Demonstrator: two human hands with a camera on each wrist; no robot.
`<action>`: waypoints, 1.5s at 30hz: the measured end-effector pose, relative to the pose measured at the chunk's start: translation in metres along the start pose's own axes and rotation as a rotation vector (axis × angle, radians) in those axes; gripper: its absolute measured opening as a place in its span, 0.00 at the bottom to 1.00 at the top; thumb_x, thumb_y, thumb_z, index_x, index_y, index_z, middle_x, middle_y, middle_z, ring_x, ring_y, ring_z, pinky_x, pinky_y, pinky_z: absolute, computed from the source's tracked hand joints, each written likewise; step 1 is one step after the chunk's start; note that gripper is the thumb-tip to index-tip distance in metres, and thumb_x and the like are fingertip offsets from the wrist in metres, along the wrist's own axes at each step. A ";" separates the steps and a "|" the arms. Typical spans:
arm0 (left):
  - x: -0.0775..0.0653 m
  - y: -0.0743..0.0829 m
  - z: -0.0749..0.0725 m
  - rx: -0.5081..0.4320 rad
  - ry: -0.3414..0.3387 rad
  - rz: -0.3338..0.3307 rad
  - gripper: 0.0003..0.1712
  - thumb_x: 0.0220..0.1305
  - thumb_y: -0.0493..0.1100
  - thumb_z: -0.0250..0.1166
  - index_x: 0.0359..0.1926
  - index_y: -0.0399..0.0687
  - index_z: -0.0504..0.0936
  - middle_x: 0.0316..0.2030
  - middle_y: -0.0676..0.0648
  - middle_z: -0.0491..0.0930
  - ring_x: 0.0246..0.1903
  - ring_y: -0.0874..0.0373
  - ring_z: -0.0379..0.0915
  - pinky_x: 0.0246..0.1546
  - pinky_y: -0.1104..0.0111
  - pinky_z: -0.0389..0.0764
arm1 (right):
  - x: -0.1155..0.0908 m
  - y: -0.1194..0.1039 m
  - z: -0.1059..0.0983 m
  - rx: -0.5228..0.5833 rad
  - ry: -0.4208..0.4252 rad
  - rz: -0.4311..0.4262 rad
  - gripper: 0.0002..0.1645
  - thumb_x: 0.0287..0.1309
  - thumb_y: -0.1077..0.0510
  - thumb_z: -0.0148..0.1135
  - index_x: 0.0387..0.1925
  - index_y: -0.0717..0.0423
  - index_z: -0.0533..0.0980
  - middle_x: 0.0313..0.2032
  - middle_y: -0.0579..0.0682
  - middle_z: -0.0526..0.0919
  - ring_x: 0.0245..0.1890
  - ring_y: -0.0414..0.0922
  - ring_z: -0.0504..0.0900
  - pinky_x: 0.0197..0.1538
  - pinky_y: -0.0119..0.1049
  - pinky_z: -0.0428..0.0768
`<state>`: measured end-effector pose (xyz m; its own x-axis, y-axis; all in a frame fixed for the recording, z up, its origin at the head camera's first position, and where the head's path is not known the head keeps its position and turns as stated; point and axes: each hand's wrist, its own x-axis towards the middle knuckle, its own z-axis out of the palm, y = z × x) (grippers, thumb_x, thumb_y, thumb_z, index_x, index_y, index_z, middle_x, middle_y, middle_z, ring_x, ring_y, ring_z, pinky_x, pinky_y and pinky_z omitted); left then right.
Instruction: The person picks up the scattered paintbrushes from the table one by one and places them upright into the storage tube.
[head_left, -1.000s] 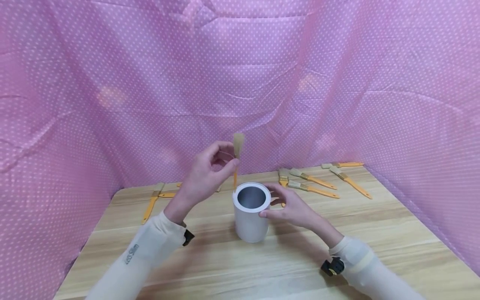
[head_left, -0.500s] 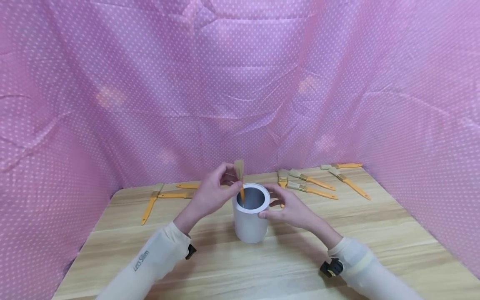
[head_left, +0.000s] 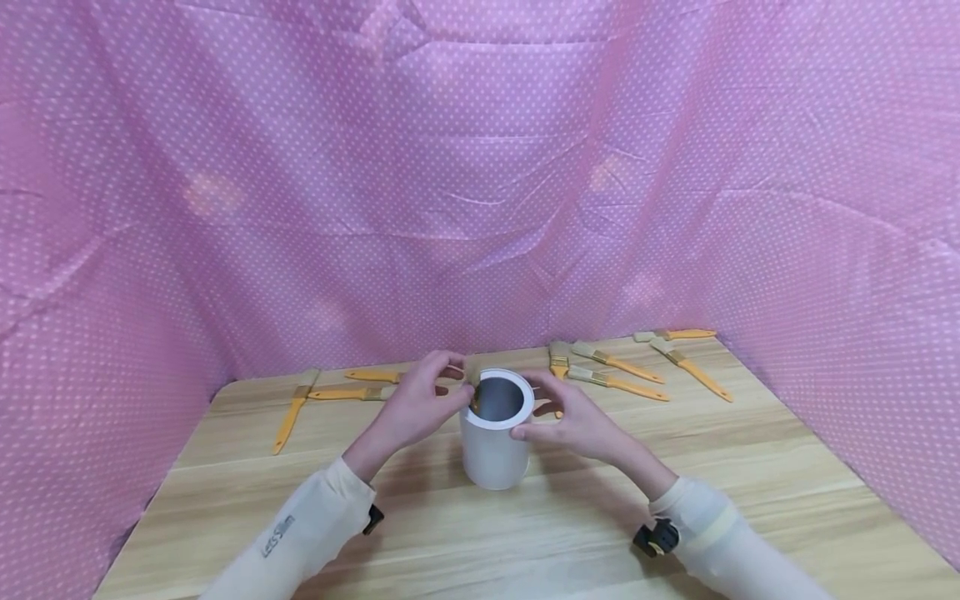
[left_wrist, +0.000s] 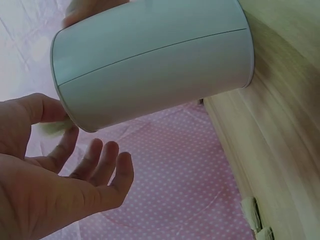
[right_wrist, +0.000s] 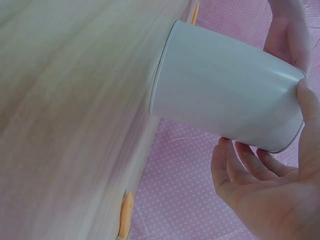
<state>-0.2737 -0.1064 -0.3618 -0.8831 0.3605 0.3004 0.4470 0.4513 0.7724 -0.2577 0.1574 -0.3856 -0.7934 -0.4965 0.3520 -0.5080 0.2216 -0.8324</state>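
Observation:
A white can (head_left: 495, 454) with an open top and grey metal inside stands upright on the wooden table. At its left rim my left hand (head_left: 422, 404) pinches a paintbrush (head_left: 472, 371) between thumb and forefinger, bristles up. The brush's handle is down inside the can, mostly hidden by the rim. In the left wrist view the pale bristles (left_wrist: 54, 128) show between the fingertips, right at the can's edge. My right hand (head_left: 577, 421) holds the can from the right, thumb near the rim and fingers curved round the far side, as the right wrist view shows.
Several paintbrushes with orange handles lie at the back right, one of them a brush (head_left: 692, 369) near the table's edge. More lie at the left, including a slanted brush (head_left: 292, 412). A pink dotted cloth (head_left: 480, 183) surrounds the wooden table (head_left: 600, 533).
My left hand has brought the paintbrush from above the can's left rim down into the opening, handle first. The right hand keeps its hold on the can.

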 end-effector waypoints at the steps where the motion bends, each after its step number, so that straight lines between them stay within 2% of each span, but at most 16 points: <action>1: -0.001 -0.001 0.000 -0.003 0.000 -0.004 0.21 0.66 0.42 0.68 0.59 0.44 0.78 0.54 0.48 0.76 0.56 0.48 0.74 0.54 0.51 0.78 | 0.000 0.000 0.000 0.001 -0.003 0.002 0.44 0.52 0.61 0.79 0.68 0.65 0.69 0.60 0.59 0.77 0.56 0.59 0.78 0.55 0.65 0.75; 7: -0.003 -0.007 0.000 -0.008 -0.007 -0.004 0.20 0.69 0.46 0.68 0.59 0.49 0.78 0.56 0.49 0.76 0.55 0.51 0.75 0.54 0.52 0.78 | -0.001 0.000 0.001 0.002 -0.001 0.013 0.44 0.53 0.61 0.79 0.68 0.64 0.69 0.60 0.57 0.77 0.57 0.58 0.78 0.56 0.64 0.74; 13: -0.002 -0.018 -0.010 0.084 -0.014 0.074 0.25 0.72 0.59 0.62 0.62 0.52 0.75 0.59 0.49 0.71 0.59 0.49 0.71 0.57 0.50 0.74 | -0.001 0.001 0.001 -0.009 0.010 -0.015 0.44 0.51 0.63 0.80 0.67 0.66 0.69 0.59 0.57 0.78 0.55 0.59 0.79 0.56 0.64 0.75; 16: 0.002 -0.029 -0.019 0.193 0.005 0.115 0.27 0.73 0.62 0.59 0.62 0.52 0.74 0.59 0.50 0.70 0.60 0.50 0.69 0.57 0.51 0.74 | -0.001 0.001 0.001 -0.013 0.012 -0.017 0.44 0.50 0.63 0.80 0.67 0.67 0.69 0.58 0.57 0.78 0.55 0.60 0.79 0.57 0.64 0.74; 19: 0.008 -0.045 -0.030 0.295 0.022 0.133 0.28 0.73 0.61 0.59 0.63 0.49 0.73 0.60 0.48 0.70 0.60 0.50 0.69 0.57 0.52 0.75 | -0.002 0.001 0.000 -0.016 0.016 -0.012 0.44 0.50 0.63 0.80 0.67 0.67 0.69 0.58 0.58 0.78 0.55 0.60 0.79 0.57 0.65 0.74; 23: 0.012 -0.073 -0.048 0.506 0.007 0.082 0.30 0.73 0.56 0.62 0.67 0.44 0.70 0.62 0.42 0.71 0.62 0.45 0.68 0.60 0.47 0.71 | -0.002 -0.001 0.001 -0.023 0.017 -0.008 0.44 0.50 0.63 0.80 0.66 0.68 0.69 0.59 0.61 0.78 0.55 0.59 0.79 0.57 0.64 0.74; 25: 0.012 -0.087 -0.058 0.619 -0.028 0.034 0.33 0.72 0.53 0.63 0.70 0.41 0.67 0.64 0.38 0.69 0.64 0.40 0.64 0.63 0.41 0.65 | -0.002 -0.001 0.002 -0.024 0.014 -0.008 0.44 0.51 0.62 0.80 0.67 0.67 0.69 0.59 0.60 0.78 0.55 0.59 0.79 0.57 0.63 0.74; 27: 0.010 -0.099 -0.066 0.691 -0.070 -0.020 0.37 0.71 0.52 0.62 0.72 0.39 0.64 0.66 0.34 0.67 0.66 0.35 0.61 0.64 0.35 0.58 | -0.001 -0.002 0.002 -0.026 0.008 -0.006 0.44 0.51 0.62 0.80 0.67 0.67 0.69 0.58 0.59 0.78 0.55 0.59 0.79 0.58 0.62 0.74; 29: 0.008 -0.109 -0.073 0.692 -0.116 -0.079 0.38 0.72 0.53 0.61 0.74 0.38 0.61 0.70 0.33 0.63 0.69 0.33 0.55 0.66 0.33 0.51 | 0.000 -0.002 0.002 -0.022 0.004 -0.007 0.44 0.51 0.62 0.80 0.67 0.66 0.69 0.58 0.58 0.79 0.55 0.59 0.79 0.58 0.62 0.74; 31: 0.007 -0.117 -0.078 0.674 -0.147 -0.113 0.38 0.74 0.54 0.59 0.75 0.39 0.61 0.71 0.34 0.61 0.70 0.32 0.53 0.67 0.33 0.48 | 0.000 -0.001 0.002 -0.022 0.005 -0.008 0.44 0.51 0.62 0.79 0.67 0.66 0.69 0.58 0.58 0.79 0.54 0.58 0.79 0.57 0.62 0.74; 34: 0.009 -0.128 -0.083 0.665 -0.168 -0.127 0.33 0.74 0.51 0.60 0.72 0.40 0.65 0.70 0.35 0.64 0.70 0.33 0.55 0.66 0.31 0.46 | 0.000 -0.002 0.002 -0.020 0.009 -0.011 0.43 0.51 0.62 0.80 0.67 0.66 0.69 0.58 0.58 0.79 0.54 0.58 0.79 0.57 0.62 0.75; 39: 0.013 -0.144 -0.087 0.697 -0.177 -0.130 0.23 0.69 0.43 0.64 0.62 0.40 0.77 0.58 0.38 0.75 0.60 0.36 0.67 0.62 0.33 0.55 | 0.000 -0.003 0.003 -0.015 0.004 -0.005 0.43 0.51 0.63 0.79 0.67 0.66 0.69 0.59 0.59 0.78 0.54 0.59 0.79 0.58 0.61 0.74; 45: 0.017 -0.153 -0.085 0.721 -0.211 -0.100 0.12 0.66 0.40 0.67 0.49 0.42 0.84 0.48 0.42 0.79 0.50 0.43 0.73 0.53 0.43 0.71 | 0.001 -0.001 0.004 -0.015 0.003 0.005 0.45 0.51 0.62 0.80 0.68 0.66 0.68 0.59 0.59 0.78 0.55 0.57 0.78 0.59 0.61 0.74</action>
<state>-0.3693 -0.2385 -0.4270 -0.9107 0.4057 0.0783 0.4128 0.8860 0.2111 -0.2567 0.1537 -0.3862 -0.7973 -0.4924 0.3490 -0.5085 0.2364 -0.8280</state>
